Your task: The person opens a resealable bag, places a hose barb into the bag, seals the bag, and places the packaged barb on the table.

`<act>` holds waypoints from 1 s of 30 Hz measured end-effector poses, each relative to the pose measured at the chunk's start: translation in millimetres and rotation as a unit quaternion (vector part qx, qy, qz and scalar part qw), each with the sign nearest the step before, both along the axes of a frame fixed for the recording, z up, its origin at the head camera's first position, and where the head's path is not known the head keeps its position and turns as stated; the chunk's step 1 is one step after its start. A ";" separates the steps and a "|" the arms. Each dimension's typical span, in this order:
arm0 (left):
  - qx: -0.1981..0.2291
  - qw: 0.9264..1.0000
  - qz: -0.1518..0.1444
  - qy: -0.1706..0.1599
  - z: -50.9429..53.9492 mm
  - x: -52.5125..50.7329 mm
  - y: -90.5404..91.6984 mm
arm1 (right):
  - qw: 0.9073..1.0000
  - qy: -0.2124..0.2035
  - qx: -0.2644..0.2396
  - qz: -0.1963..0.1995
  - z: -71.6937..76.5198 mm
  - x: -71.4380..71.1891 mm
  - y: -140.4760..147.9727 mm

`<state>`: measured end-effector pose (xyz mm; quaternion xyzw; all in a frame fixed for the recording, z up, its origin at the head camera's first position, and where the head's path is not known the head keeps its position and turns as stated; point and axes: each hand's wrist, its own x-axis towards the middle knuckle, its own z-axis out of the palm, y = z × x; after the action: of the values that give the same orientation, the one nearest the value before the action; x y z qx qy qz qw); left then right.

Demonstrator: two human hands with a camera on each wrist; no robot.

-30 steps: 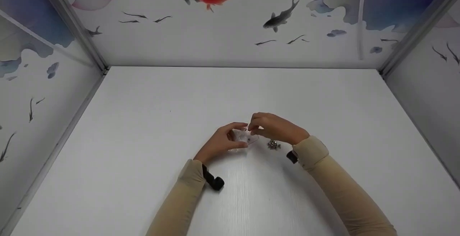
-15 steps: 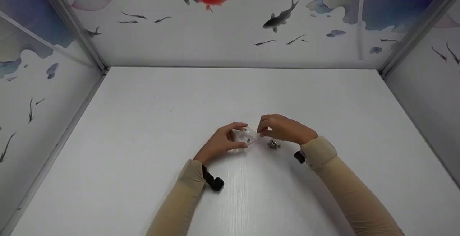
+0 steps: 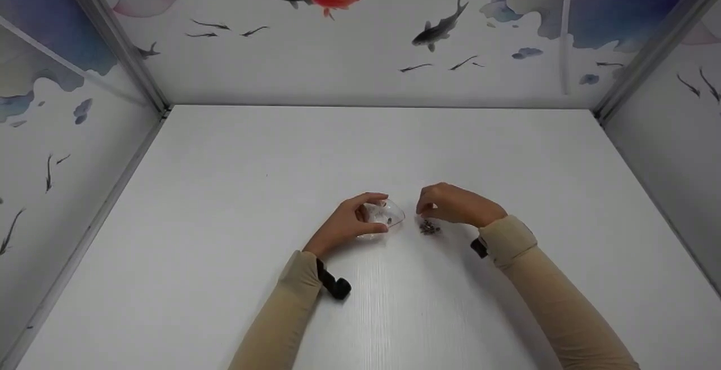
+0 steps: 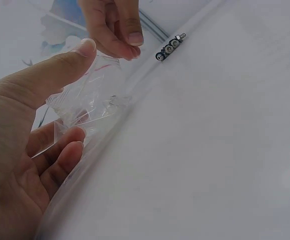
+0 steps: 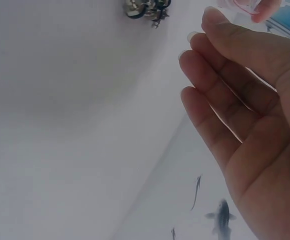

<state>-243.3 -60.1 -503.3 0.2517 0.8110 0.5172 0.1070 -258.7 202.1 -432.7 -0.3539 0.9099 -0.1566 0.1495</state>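
1. In the head view, the right hand [image 3: 459, 204] has been drawn away from the clear plastic bag [image 3: 395, 213] toward 3 o'clock; its fingertips are now poised near a pile of small metal pieces [image 3: 428, 227], apart from it.
2. The pile is thus judged to be within reach, while the bag is left to one hand.
3. The bag is held between thumb and curved fingers by the left hand [image 3: 345, 222], between 9 and 10 o'clock from the pile.
4. Nothing is seen held in the right hand, whose fingers are loosely bent.
5. The bag is crinkled, its mouth spread toward 3 o'clock; one small dark piece is seen inside.
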 end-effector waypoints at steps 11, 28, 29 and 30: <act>-0.003 1.000 0.005 0.000 -0.7 -1.1 1.1 | 1.000 -0.011 -0.004 -0.002 -7.9 -1.2 7.6; 0.003 1.000 0.008 -0.016 -0.5 -1.2 2.3 | 1.000 -0.016 -0.009 -0.016 -12.1 -0.7 6.1; 0.002 1.000 0.007 -0.018 -0.2 -1.2 2.5 | 1.000 -0.016 -0.009 -0.016 -12.5 -0.8 6.1; 0.001 1.000 0.006 -0.019 0.2 -1.0 2.7 | 1.000 -0.015 -0.008 -0.015 -13.0 -0.9 6.1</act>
<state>-244.3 -57.4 -503.1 0.2371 0.8098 0.5233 0.1191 -259.6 208.2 -445.7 -0.3388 0.9116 -0.1714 0.1574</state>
